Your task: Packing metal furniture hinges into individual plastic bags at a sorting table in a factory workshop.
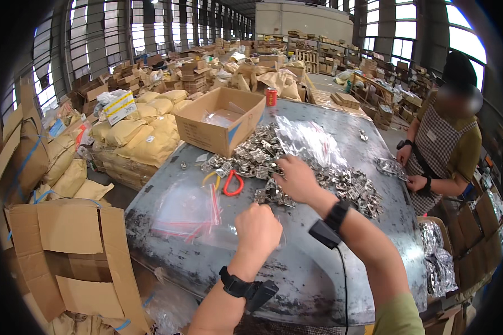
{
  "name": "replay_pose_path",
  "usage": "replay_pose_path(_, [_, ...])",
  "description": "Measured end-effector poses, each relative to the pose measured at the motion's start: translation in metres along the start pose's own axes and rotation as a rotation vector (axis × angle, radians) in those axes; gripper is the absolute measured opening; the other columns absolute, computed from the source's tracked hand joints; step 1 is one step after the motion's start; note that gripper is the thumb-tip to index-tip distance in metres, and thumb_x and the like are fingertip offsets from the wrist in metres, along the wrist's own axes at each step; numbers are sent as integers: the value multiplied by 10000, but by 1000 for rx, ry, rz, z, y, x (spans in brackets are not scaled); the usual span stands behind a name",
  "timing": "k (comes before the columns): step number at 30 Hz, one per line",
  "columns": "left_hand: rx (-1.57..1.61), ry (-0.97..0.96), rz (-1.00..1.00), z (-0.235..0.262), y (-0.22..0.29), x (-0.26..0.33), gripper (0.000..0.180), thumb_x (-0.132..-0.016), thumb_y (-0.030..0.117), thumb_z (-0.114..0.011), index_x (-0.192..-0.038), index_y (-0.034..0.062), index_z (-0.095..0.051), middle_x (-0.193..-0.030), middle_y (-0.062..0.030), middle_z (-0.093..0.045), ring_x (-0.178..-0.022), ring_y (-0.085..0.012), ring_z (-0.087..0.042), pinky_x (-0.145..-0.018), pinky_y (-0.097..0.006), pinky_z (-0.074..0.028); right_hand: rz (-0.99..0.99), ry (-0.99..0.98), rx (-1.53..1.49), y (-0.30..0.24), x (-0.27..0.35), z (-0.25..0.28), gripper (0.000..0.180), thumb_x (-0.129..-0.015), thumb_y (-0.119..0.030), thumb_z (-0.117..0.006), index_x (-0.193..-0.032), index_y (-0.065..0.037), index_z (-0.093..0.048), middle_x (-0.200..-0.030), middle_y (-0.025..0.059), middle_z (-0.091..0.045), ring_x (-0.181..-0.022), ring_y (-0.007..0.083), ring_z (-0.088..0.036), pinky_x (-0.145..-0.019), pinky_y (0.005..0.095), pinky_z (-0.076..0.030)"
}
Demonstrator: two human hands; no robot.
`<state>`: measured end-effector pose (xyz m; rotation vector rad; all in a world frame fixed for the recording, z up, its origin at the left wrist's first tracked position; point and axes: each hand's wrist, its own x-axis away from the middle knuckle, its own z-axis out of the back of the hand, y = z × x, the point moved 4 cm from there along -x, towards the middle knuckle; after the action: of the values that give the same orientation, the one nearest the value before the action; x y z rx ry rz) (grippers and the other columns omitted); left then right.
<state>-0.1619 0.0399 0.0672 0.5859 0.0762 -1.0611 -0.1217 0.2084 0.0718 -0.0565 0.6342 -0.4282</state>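
Observation:
My left hand (pixel 258 228) is closed in a fist low over the metal table (pixel 301 262), with thin clear film showing at its sides, seemingly a clear plastic bag. Farther forward, my right hand (pixel 299 180) reaches into a pile of small silvery metal fittings (pixel 349 187), its fingers curled down on some of them; the fingertips are partly hidden. Left of the hands lie flat clear zip bags (pixel 184 209) with red edges. Scissors with red and yellow handle loops (pixel 233 183) rest at the pile's near edge. More clear bags (pixel 313 139) lie across the pile's far side.
An open cardboard box (pixel 220 120) and a red can (pixel 271 97) stand at the table's far side. At the right, a person (pixel 441 134) in a checked apron handles a bag of fittings (pixel 390 167). An open carton (pixel 72 257) stands left; stuffed yellow sacks (pixel 145 137) lie beyond.

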Motion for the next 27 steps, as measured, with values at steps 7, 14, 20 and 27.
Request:
replay_pose_path(7, [-19, -483, -27, -30, 6, 7, 217, -745, 129, -572, -823, -3, -726, -882, -232, -692, -876, -384, -678, -789, -447, -539, 146, -79, 236, -24, -77, -93, 609, -872, -435, -603, -1331, -48, -505, -1372, 209, -474, -1304, 366, -427, -1042, 525, -359])
replay_pose_path(14, [32, -575, -65, -45, 3, 13, 203, -750, 120, -557, -807, 6, -715, -888, -239, -687, -866, -379, -679, -781, -448, -535, 68, -265, 177, 10, -101, -126, 602, -828, -523, -579, -1299, -149, -552, -1281, 200, -543, -1251, 386, -470, -1030, 611, -338])
replay_pose_path(20, [-3, -510, 43, -35, -18, 2, 186, -773, 126, -578, -789, 13, -724, -854, -205, -701, -836, -374, -688, -742, -430, -546, -6, -352, 205, 41, -70, -86, 632, -731, -491, -638, -1256, -145, -568, -1273, 135, -557, -1213, 352, -502, -985, 608, -369])
replay_pose_path(27, [52, -444, 52, -31, -17, -1, 181, -776, 119, -577, -782, 16, -726, -867, -209, -701, -849, -376, -689, -745, -433, -547, 77, -349, 214, 99, -5, -28, 615, -757, -419, -624, -1295, -131, -547, -1362, 129, -502, -1258, 371, -448, -1060, 554, -324])
